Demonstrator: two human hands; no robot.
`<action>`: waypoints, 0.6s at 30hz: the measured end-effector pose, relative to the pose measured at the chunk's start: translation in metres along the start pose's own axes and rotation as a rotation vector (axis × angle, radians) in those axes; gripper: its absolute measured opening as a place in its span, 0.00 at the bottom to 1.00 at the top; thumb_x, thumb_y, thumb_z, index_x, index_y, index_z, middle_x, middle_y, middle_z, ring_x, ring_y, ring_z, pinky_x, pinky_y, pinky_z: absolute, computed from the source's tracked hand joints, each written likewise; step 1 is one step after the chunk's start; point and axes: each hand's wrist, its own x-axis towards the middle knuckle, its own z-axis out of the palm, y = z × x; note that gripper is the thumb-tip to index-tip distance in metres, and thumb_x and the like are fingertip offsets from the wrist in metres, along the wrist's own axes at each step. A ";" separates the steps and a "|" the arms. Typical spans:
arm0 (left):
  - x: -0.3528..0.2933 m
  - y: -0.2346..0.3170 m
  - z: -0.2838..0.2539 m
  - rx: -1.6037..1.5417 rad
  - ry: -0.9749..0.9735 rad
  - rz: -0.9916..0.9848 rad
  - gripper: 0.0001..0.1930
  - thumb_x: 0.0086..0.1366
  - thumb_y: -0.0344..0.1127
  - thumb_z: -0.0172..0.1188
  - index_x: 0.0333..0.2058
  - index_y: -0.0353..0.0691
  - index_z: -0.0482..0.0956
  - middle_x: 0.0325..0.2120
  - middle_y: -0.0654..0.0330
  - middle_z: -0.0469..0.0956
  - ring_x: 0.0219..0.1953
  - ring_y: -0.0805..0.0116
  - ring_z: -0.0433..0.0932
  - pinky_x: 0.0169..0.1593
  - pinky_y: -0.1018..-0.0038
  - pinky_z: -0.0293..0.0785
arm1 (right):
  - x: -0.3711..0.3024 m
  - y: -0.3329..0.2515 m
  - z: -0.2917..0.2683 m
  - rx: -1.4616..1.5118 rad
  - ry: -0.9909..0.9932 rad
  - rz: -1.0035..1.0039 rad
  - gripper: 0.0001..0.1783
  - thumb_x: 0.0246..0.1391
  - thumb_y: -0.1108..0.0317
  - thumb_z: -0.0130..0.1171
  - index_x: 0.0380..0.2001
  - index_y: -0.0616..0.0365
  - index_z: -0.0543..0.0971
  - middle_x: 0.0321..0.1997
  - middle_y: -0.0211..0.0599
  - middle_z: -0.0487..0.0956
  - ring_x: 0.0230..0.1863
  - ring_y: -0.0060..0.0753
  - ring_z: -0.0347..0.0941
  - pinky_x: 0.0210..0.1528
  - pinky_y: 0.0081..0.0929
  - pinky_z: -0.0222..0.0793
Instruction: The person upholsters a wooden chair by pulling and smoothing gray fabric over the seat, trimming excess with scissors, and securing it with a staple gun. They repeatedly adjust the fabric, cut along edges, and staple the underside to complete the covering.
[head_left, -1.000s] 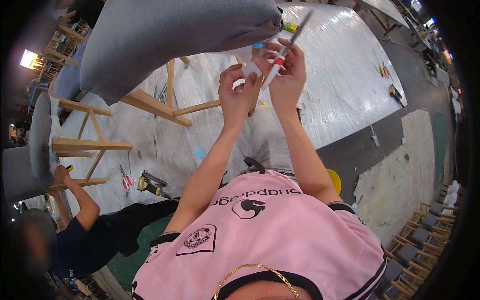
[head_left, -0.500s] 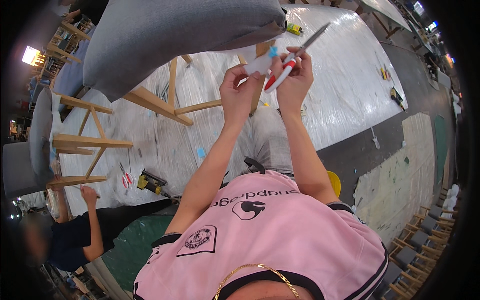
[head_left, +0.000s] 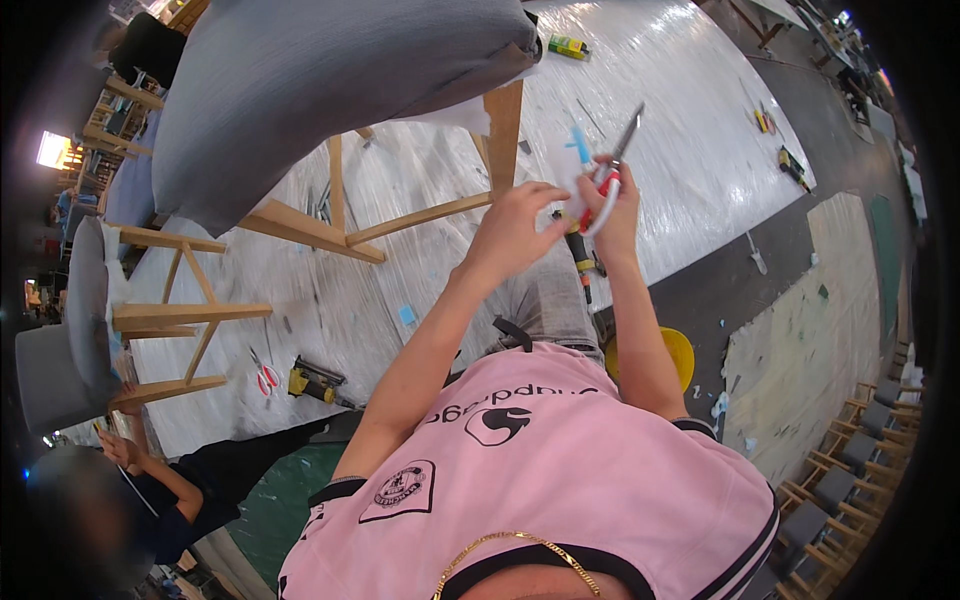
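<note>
- Plastic film, clear and wrinkled, covers the broad work table (head_left: 690,110), catching glare
- Near its far edge lies a green-and-yellow packet (head_left: 569,47); on the left side sit a black-and-yellow staple gun (head_left: 315,382) and red-handled shears (head_left: 267,380)
- Big grey upholstered chair (head_left: 350,90) blocks much of the upper left, its padding smooth and rounded, its legs pale, straight-edged wood
- Beyond the left forearm, a second grey chair (head_left: 190,318) and a co-worker (head_left: 165,480)
- Scissors (head_left: 630,135), with long metal blades and curved red-and-white handles, point up and away over the table, gripped in the right hand (head_left: 620,212)
- Beside those fingers shows a blue strip (head_left: 580,146), blurred, perhaps attached to something whitish
- Left hand (head_left: 512,235) is just beside, fingers loosely bent; I cannot tell whether it pinches anything
</note>
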 end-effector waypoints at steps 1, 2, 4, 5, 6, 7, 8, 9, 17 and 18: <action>-0.004 0.001 0.001 0.049 0.003 0.024 0.19 0.62 0.40 0.69 0.50 0.38 0.84 0.50 0.53 0.83 0.54 0.50 0.80 0.58 0.65 0.74 | -0.002 0.016 -0.023 -0.036 0.057 0.040 0.20 0.56 0.72 0.69 0.51 0.58 0.77 0.33 0.26 0.77 0.30 0.16 0.73 0.31 0.19 0.70; -0.009 0.003 0.001 0.096 0.008 0.048 0.19 0.62 0.38 0.70 0.50 0.39 0.84 0.52 0.53 0.82 0.55 0.51 0.80 0.59 0.66 0.74 | -0.005 0.033 -0.048 -0.104 0.106 0.080 0.19 0.56 0.71 0.69 0.50 0.58 0.77 0.32 0.26 0.76 0.30 0.16 0.72 0.31 0.18 0.70; -0.015 0.015 -0.012 0.108 0.074 0.122 0.18 0.62 0.35 0.68 0.50 0.39 0.84 0.54 0.53 0.81 0.56 0.53 0.79 0.60 0.64 0.73 | -0.016 0.073 -0.113 -0.227 0.208 0.165 0.20 0.56 0.70 0.69 0.51 0.59 0.78 0.32 0.28 0.78 0.32 0.17 0.74 0.34 0.20 0.71; -0.012 0.031 -0.033 0.072 0.126 0.173 0.17 0.62 0.34 0.67 0.50 0.40 0.83 0.55 0.54 0.80 0.55 0.54 0.79 0.61 0.60 0.72 | -0.025 0.096 -0.154 -0.278 0.268 0.214 0.20 0.56 0.70 0.69 0.52 0.60 0.78 0.33 0.30 0.80 0.33 0.19 0.76 0.36 0.22 0.73; -0.008 0.043 -0.056 0.092 0.240 0.318 0.17 0.61 0.31 0.67 0.50 0.41 0.83 0.54 0.53 0.81 0.55 0.55 0.79 0.61 0.60 0.72 | -0.039 0.136 -0.211 -0.387 0.382 0.197 0.22 0.55 0.69 0.69 0.52 0.61 0.79 0.36 0.35 0.82 0.35 0.24 0.78 0.39 0.25 0.74; -0.001 0.050 -0.082 0.107 0.356 0.463 0.17 0.60 0.29 0.67 0.49 0.42 0.83 0.53 0.53 0.81 0.55 0.56 0.79 0.61 0.59 0.72 | -0.058 0.173 -0.266 -0.498 0.496 0.180 0.24 0.53 0.69 0.70 0.53 0.62 0.79 0.39 0.39 0.84 0.38 0.29 0.80 0.41 0.29 0.75; 0.008 0.053 -0.106 0.182 0.533 0.562 0.15 0.59 0.25 0.66 0.46 0.43 0.84 0.50 0.53 0.82 0.53 0.55 0.79 0.62 0.57 0.71 | -0.081 0.187 -0.306 -0.679 0.586 0.265 0.26 0.51 0.66 0.72 0.53 0.64 0.79 0.42 0.43 0.85 0.40 0.35 0.82 0.44 0.34 0.76; 0.024 0.059 -0.137 0.395 0.664 0.736 0.13 0.60 0.24 0.65 0.44 0.43 0.84 0.47 0.55 0.84 0.52 0.55 0.81 0.63 0.57 0.70 | -0.105 0.195 -0.342 -0.863 0.677 0.348 0.29 0.50 0.64 0.73 0.53 0.66 0.79 0.46 0.48 0.86 0.43 0.42 0.84 0.47 0.39 0.77; 0.083 0.033 -0.255 1.269 0.738 0.974 0.07 0.68 0.37 0.66 0.37 0.41 0.87 0.34 0.65 0.88 0.35 0.67 0.86 0.45 0.70 0.76 | -0.200 0.179 -0.454 -1.001 1.084 0.770 0.33 0.57 0.37 0.58 0.46 0.57 0.83 0.43 0.55 0.85 0.49 0.61 0.81 0.53 0.50 0.75; 0.091 0.017 -0.271 1.245 0.780 0.992 0.08 0.67 0.39 0.68 0.34 0.41 0.87 0.31 0.65 0.88 0.32 0.66 0.86 0.40 0.70 0.76 | -0.212 0.176 -0.467 -1.081 1.070 0.718 0.33 0.59 0.36 0.59 0.45 0.59 0.83 0.42 0.53 0.86 0.41 0.53 0.85 0.47 0.46 0.77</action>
